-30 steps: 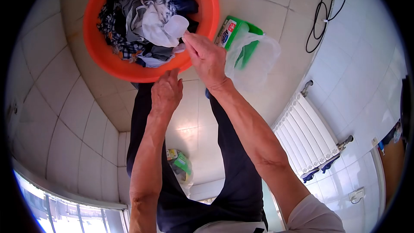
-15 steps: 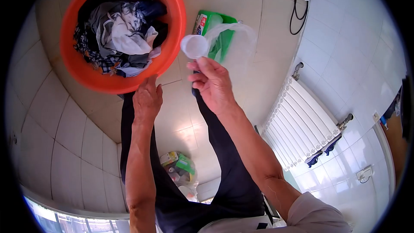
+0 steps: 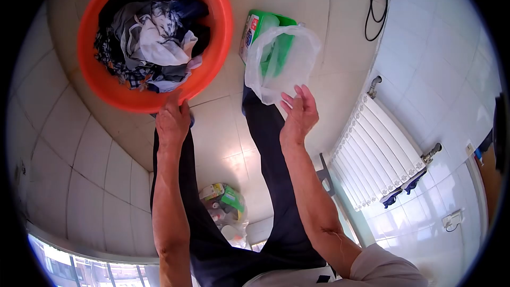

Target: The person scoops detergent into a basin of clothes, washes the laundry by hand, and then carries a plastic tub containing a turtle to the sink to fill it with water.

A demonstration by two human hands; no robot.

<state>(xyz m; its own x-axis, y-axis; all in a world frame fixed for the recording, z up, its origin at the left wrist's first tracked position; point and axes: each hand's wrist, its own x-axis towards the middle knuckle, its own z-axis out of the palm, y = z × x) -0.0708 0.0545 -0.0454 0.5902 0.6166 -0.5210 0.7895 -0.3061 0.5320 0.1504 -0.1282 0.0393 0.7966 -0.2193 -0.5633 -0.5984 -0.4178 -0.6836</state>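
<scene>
My left hand (image 3: 172,122) has its fingers hooked on the near rim of an orange basin (image 3: 221,48). Heaped in the basin are dark, checked and white clothes (image 3: 154,37). My right hand (image 3: 300,117) is at the near edge of a translucent plastic bag (image 3: 305,56), fingers spread and touching or almost touching the plastic. The bag's mouth gapes around and in front of a green package (image 3: 258,24) with a printed side. No white cup shows in my right hand; whether it lies inside the bag I cannot make out.
A white radiator (image 3: 377,154) lines the tiled wall on the right, with dark items hanging beneath it. A black cable (image 3: 375,16) is looped at the upper right. Between my legs stands a clear bag of packages (image 3: 231,207).
My right hand has drawn back toward me and to the right, and the small white cup it held is out of sight. The plastic bag now gapes wider. My left hand stays on the basin.
</scene>
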